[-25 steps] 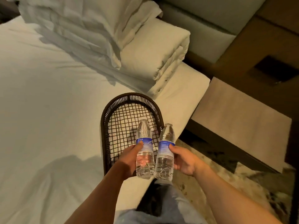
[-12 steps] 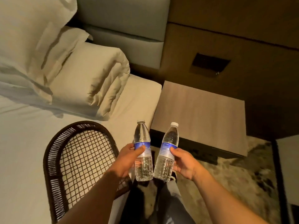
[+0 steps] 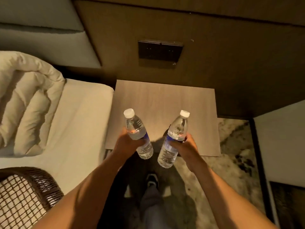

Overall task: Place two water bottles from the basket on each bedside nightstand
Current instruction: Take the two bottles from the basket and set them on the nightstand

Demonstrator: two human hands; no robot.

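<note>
left hand (image 3: 127, 142) grips left bottle (image 3: 138, 133) | right hand (image 3: 184, 146) grips right bottle (image 3: 173, 139) | risk: tilted bottles may topple on nightstand (image 3: 165, 100) if set down unlevelled

Both forearms bare, extended forward and converging slightly toward centre. Left hand (image 3: 127, 142) wrapped around a water bottle at mid-body, fingers curled under, thumb side up, cap tilted away and slightly left. Right hand (image 3: 184, 146) mirrored, closed around a second bottle, cap tilted away and right. Hands level, near each other, not touching.
</note>
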